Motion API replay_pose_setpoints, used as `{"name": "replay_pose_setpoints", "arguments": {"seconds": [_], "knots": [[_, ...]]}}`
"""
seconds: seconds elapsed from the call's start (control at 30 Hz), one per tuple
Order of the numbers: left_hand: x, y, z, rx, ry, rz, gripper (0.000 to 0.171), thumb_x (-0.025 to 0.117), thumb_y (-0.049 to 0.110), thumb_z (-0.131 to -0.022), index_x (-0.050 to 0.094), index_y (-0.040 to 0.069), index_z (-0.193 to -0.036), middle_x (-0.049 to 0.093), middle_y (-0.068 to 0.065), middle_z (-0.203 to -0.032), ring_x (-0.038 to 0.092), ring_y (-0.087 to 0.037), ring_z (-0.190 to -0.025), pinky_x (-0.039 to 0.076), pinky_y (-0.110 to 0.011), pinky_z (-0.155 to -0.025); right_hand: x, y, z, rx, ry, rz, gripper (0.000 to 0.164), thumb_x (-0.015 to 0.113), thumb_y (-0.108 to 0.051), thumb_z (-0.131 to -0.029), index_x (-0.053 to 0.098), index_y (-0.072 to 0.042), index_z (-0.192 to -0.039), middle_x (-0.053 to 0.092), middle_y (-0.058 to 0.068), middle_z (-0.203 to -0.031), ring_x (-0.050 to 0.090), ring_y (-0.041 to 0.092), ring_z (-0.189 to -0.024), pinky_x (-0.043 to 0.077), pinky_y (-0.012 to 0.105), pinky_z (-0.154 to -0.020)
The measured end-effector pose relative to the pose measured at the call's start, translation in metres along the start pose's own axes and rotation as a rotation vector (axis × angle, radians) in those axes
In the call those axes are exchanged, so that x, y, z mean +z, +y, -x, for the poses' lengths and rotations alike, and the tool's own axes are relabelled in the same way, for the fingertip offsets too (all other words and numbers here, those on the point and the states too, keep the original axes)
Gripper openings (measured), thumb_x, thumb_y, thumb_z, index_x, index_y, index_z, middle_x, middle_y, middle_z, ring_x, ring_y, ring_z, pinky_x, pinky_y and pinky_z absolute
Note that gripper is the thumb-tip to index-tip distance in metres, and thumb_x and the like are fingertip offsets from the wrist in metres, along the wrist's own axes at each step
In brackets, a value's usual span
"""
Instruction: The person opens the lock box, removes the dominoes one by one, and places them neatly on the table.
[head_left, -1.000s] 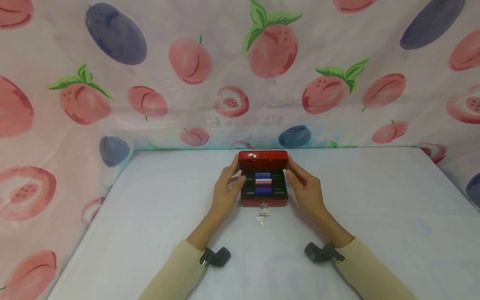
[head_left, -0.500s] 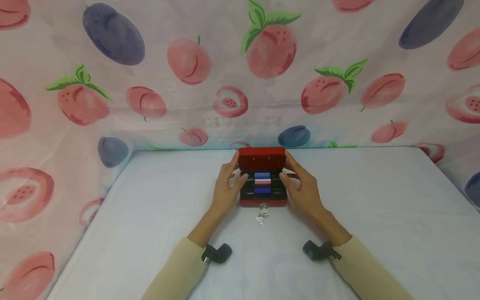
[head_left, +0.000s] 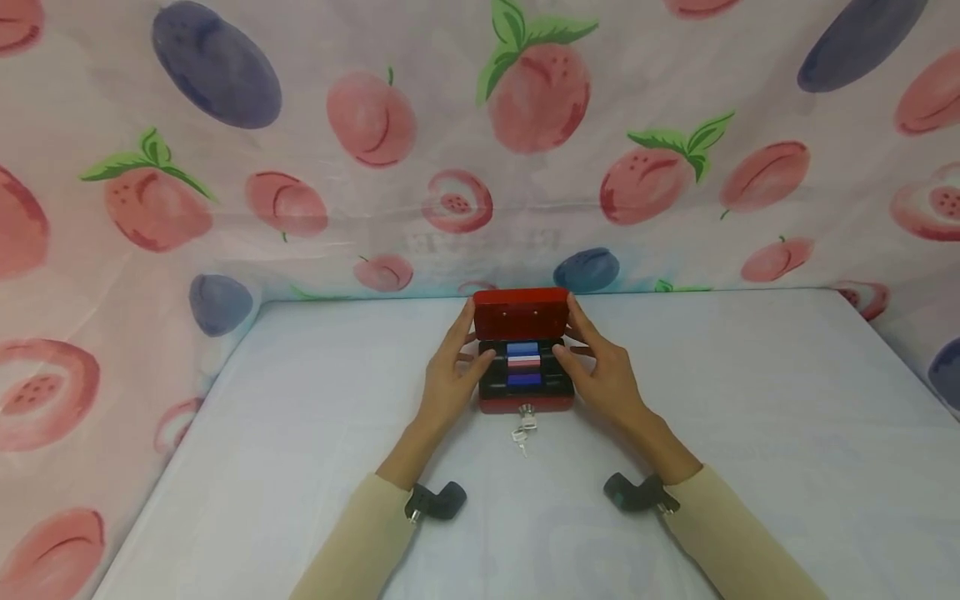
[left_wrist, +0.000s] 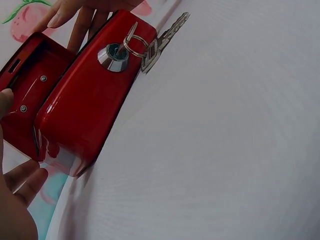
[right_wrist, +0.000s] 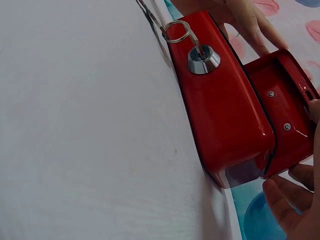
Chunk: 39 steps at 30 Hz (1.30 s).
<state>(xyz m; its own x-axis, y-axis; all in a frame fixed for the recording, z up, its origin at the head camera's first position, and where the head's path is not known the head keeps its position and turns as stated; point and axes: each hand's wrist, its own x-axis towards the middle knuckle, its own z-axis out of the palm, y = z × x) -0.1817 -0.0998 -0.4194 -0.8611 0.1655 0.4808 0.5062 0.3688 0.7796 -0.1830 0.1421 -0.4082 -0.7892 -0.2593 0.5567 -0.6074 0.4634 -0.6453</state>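
A red metal cash box [head_left: 525, 405] stands with its lid [head_left: 521, 315] raised and the screws inside the lid showing. In its black tray [head_left: 491, 383] lie blue and striped pieces. My left hand [head_left: 448, 383] is at the box's left side, its fairly straight index finger along the lid's edge and its thumb over the tray's rim. My right hand [head_left: 609, 379] mirrors it on the right. Both wrist views show fingertips close to the lid's sides. A key [left_wrist: 122, 42] sits in the front lock [left_wrist: 114, 59], with a second key [left_wrist: 172, 32] on its ring.
The box stands toward the back of a white-covered table [head_left: 525, 542]. Behind the table hangs a fruit-print cloth [head_left: 450, 100], which also covers the left side. Black wrist cameras [head_left: 442, 500] stick out from both sleeves.
The lid has swung farther up and back, so its inside now shows. My right thumb has moved inward over the tray's rim. The view has shifted slightly.
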Motion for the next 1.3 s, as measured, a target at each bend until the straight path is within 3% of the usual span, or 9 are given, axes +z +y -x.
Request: {"name": "replay_pose_setpoints", "arguments": {"seconds": [0.23,0.47,0.53,0.7,0.83,1.1,1.3], "knots": [[-0.005,0.000,0.002,-0.063,-0.088,-0.007,0.085,0.069,0.024,-0.090,0.013,0.036,-0.153,0.019,0.016,-0.156,0.044,-0.017,-0.129,0.049,-0.038,-0.091,0.000,-0.002,0.001,0.024,-0.025,0.027,0.079,0.064,-0.013,-0.090,0.018,-0.018,-0.154,0.039,0.011,-0.147,0.055,0.034,-0.118,0.051,0.046,-0.086],[-0.017,0.022,0.006,-0.084,-0.173,0.134,0.096,0.075,0.005,-0.081,0.014,0.016,-0.154,0.022,-0.006,-0.157,0.034,-0.033,-0.135,0.045,-0.055,-0.090,0.001,-0.004,0.003,0.076,-0.079,0.069,0.084,0.066,-0.019,-0.090,0.013,-0.019,-0.155,0.031,0.009,-0.152,0.053,0.034,-0.120,0.050,0.047,-0.088],[-0.019,0.025,0.006,-0.102,-0.191,0.151,0.096,0.075,0.003,-0.081,0.014,0.015,-0.154,0.023,-0.008,-0.156,0.033,-0.034,-0.135,0.044,-0.056,-0.091,0.002,-0.003,0.003,0.094,-0.098,0.080,0.087,0.068,-0.021,-0.089,0.012,-0.020,-0.155,0.031,0.010,-0.152,0.055,0.034,-0.117,0.047,0.050,-0.092],[-0.015,0.005,0.006,-0.188,-0.228,0.106,0.096,0.073,0.011,-0.084,0.011,0.032,-0.154,0.022,0.004,-0.157,0.031,-0.022,-0.137,0.046,-0.046,-0.092,0.002,-0.001,0.005,0.133,-0.136,0.094,0.093,0.073,-0.021,-0.086,0.011,-0.020,-0.155,0.034,0.015,-0.149,0.060,0.033,-0.111,0.037,0.056,-0.100],[-0.013,-0.008,0.007,-0.234,-0.258,0.092,0.098,0.075,0.018,-0.083,0.009,0.045,-0.151,0.022,0.012,-0.156,0.030,-0.016,-0.137,0.046,-0.041,-0.093,-0.001,0.001,0.006,0.155,-0.165,0.074,0.096,0.075,-0.022,-0.084,0.010,-0.024,-0.155,0.035,0.015,-0.148,0.059,0.031,-0.113,0.038,0.055,-0.100],[-0.026,0.028,0.004,-0.211,-0.344,0.134,0.099,0.074,0.009,-0.082,0.007,0.016,-0.154,0.012,-0.005,-0.159,0.024,-0.031,-0.140,0.043,-0.051,-0.096,-0.010,0.004,0.005,0.230,-0.292,0.022,0.104,0.077,-0.028,-0.082,0.002,-0.036,-0.153,0.027,0.007,-0.154,0.050,0.030,-0.124,0.039,0.054,-0.099],[-0.020,-0.001,0.005,-0.234,-0.348,0.130,0.105,0.078,0.015,-0.080,0.005,0.030,-0.154,0.012,0.005,-0.158,0.029,-0.028,-0.137,0.041,-0.050,-0.098,-0.014,0.003,0.003,0.247,-0.352,-0.008,0.108,0.078,-0.032,-0.080,-0.002,-0.039,-0.152,0.015,0.002,-0.158,0.045,0.030,-0.128,0.036,0.054,-0.101]]}}
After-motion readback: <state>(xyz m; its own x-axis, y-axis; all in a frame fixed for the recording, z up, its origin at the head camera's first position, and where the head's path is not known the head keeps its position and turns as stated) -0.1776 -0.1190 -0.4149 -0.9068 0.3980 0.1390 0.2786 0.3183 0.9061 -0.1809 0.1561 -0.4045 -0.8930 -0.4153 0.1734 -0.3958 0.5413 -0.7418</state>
